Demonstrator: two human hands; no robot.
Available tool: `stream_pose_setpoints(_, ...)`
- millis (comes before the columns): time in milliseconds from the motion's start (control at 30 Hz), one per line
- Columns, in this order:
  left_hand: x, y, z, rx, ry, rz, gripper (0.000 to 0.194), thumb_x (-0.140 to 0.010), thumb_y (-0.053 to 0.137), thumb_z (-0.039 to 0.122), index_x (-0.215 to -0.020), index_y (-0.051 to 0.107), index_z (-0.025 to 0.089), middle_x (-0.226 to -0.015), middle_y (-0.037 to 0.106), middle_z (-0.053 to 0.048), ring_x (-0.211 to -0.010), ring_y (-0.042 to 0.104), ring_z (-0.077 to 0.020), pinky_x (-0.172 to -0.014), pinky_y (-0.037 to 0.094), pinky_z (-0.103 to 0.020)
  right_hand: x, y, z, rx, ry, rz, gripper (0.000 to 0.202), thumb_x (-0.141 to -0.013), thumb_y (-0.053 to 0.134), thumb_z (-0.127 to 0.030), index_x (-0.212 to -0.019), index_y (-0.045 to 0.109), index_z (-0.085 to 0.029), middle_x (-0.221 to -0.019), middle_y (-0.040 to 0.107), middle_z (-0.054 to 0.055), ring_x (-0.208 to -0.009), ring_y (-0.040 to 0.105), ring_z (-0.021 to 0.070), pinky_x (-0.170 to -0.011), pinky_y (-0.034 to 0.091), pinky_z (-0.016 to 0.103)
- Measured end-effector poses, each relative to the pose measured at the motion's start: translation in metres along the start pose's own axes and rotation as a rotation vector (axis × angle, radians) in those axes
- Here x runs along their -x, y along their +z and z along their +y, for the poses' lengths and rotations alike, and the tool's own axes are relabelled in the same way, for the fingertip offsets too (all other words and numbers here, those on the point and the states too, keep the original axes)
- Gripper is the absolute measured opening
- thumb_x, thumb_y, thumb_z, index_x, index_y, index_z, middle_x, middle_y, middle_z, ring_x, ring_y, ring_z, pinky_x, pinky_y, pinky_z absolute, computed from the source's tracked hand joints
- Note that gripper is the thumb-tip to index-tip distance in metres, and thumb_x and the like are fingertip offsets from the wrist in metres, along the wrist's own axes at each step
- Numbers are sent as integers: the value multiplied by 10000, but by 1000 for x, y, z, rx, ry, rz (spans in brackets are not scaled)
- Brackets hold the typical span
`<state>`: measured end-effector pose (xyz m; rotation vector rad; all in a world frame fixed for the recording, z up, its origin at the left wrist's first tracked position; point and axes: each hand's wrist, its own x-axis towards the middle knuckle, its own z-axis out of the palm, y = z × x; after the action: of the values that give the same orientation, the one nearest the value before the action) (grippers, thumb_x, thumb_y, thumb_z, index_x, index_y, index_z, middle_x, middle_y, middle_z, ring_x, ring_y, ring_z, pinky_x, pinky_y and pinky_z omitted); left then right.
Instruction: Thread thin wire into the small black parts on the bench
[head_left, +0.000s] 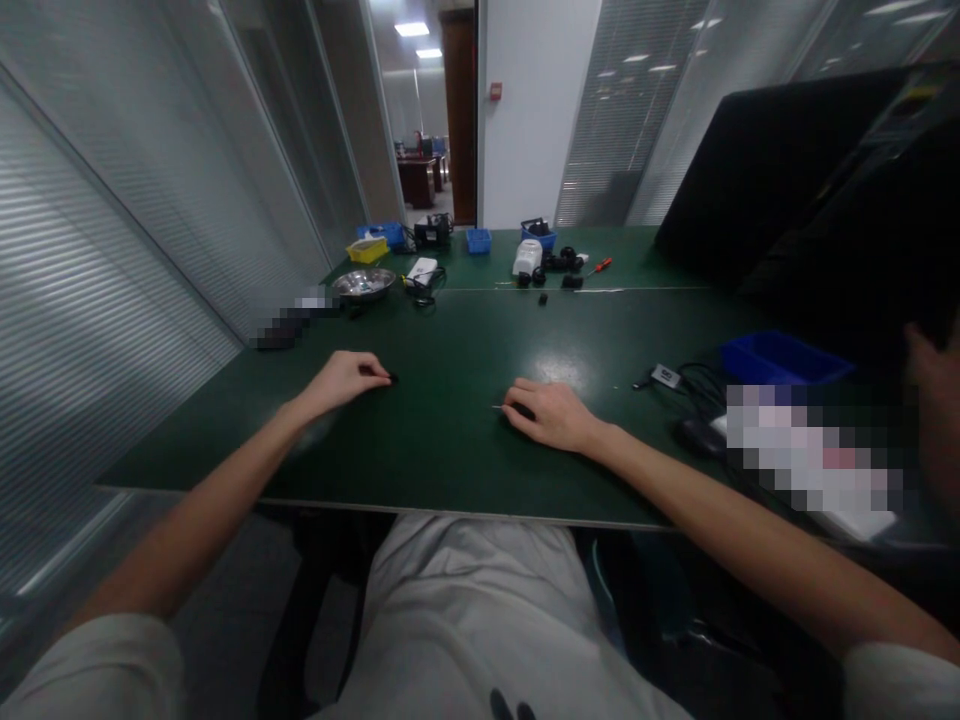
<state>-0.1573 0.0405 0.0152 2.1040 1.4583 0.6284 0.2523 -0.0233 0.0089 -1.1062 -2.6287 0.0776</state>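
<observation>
My left hand (346,380) is at the left of the green table (442,450), thumb and fingers pinched on a small black piece (394,378). The kind of that piece is too small to tell. Further right, my right hand (551,412) rests low over the tabletop with its fingers curled together. A thin, light-coloured pin-like piece (496,407) pokes out leftward from its fingertips; the rest of it is hidden in the grip. The two hands are apart, with bare tabletop between them.
A metal bowl (365,284), yellow tray (367,250), white box (421,272) with cable, small blue tray (478,241), white device (527,257) and orange screwdriver (602,266) lie toward the back. At right are a blue tray (784,358), black mouse (699,437) and another person's hand (934,390).
</observation>
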Motion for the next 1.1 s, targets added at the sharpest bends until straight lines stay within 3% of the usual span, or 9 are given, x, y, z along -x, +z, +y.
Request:
stream_pose_setpoints(67, -15, 42, 39, 132, 202, -133, 298, -818, 773, 494, -911, 795, 212, -1006, 758, -104, -938, 701, -259, -854, 519, -384, 0, -1, 0, 10, 1, -5, 301, -1056, 430, -402, -1022, 650, -199, -975, 637, 45, -735, 546, 139, -641, 300, 283)
stream_pose_setpoints(133, -23, 79, 70, 198, 362, -160, 264, -853, 758, 468, -898, 780, 209, -975, 751, -105, -895, 697, -237, -819, 517, -381, 0, -2, -1, 14, 3, -10, 302, -1056, 430, -403, -1033, 652, -200, -978, 639, 46, -734, 546, 140, -640, 296, 284)
stream_pose_setpoints(200, -25, 104, 90, 211, 457, -178, 244, -871, 752, 451, -873, 760, 207, -935, 741, -104, -846, 686, -223, -764, 508, -374, 0, -2, -1, 14, 2, -10, 300, -1054, 433, -405, -1038, 654, -202, -976, 640, 46, -735, 548, 141, -639, 291, 285)
stream_pose_setpoints(267, -23, 115, 98, 208, 497, -182, 234, -885, 744, 445, -863, 743, 212, -927, 731, -104, -822, 676, -214, -730, 497, -370, 0, -2, -1, 13, 0, -10, 300, -1052, 438, -409, -1035, 657, -205, -969, 639, 45, -735, 549, 143, -637, 286, 286)
stream_pose_setpoints(467, -14, 111, 95, 179, 538, -147, 199, -912, 725, 418, -878, 709, 223, -1015, 704, -106, -918, 652, -223, -762, 485, -374, 0, -2, -2, 10, 9, -9, 295, -1049, 444, -404, -1043, 661, -205, -982, 646, 45, -733, 550, 142, -635, 281, 290)
stream_pose_setpoints(833, -8, 110, 107, 102, 429, -146, 361, -934, 696, 435, -1167, 721, 160, -879, 662, -44, -733, 565, -146, -672, 422, -260, -1, -3, -2, 40, 32, -25, 299, -1041, 449, -409, -1017, 664, -203, -963, 644, 46, -724, 546, 142, -626, 259, 293)
stream_pose_setpoints(1100, -8, 111, 107, 139, 462, -139, 280, -958, 678, 383, -1085, 772, 152, -951, 694, -74, -787, 601, -152, -733, 455, -261, -1, -5, -3, 14, 21, -20, 288, -1038, 456, -393, -1007, 664, -197, -978, 658, 50, -735, 556, 141, -631, 268, 291)
